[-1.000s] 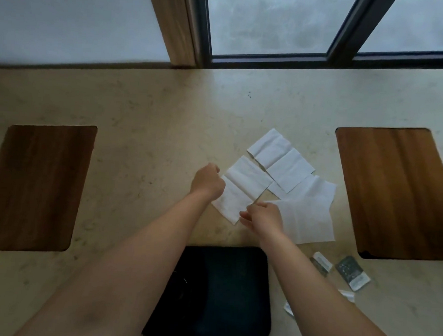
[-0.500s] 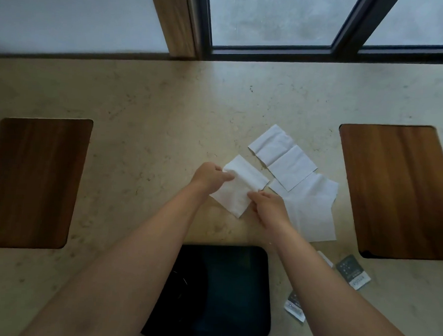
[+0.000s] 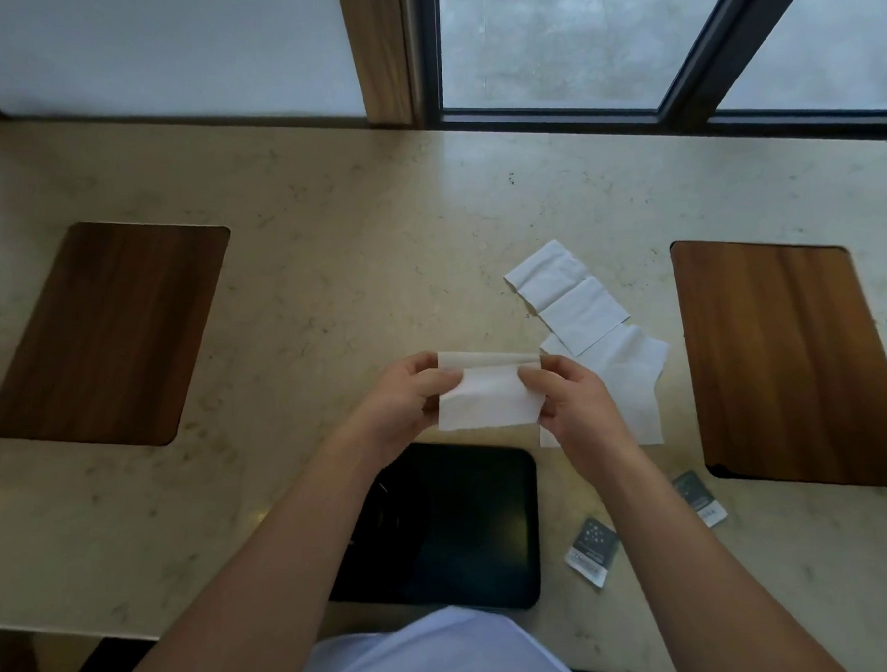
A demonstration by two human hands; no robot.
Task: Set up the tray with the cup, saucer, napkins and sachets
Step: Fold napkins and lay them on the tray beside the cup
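Both hands hold one white napkin (image 3: pixel 487 397) above the counter, its top edge folded over. My left hand (image 3: pixel 402 403) pinches its left side and my right hand (image 3: pixel 574 407) pinches its right side. Just below them lies the black tray (image 3: pixel 472 532), bare, partly under my forearms. More white napkins (image 3: pixel 581 309) lie unfolded on the counter to the right, one larger sheet (image 3: pixel 634 387) partly behind my right hand. Two dark sachets lie right of the tray: one (image 3: pixel 592 551) close to it, another (image 3: pixel 700 498) further right. No cup or saucer is in view.
The beige stone counter (image 3: pixel 332 258) has a wooden inset panel at the left (image 3: pixel 107 333) and another at the right (image 3: pixel 794 364). A window with a dark frame (image 3: pixel 545 112) runs along the back edge. My white garment (image 3: pixel 455 655) shows at the near edge.
The napkin that lay on the counter has been lifted and turned level between both hands, closer to me. The camera view has shifted slightly.
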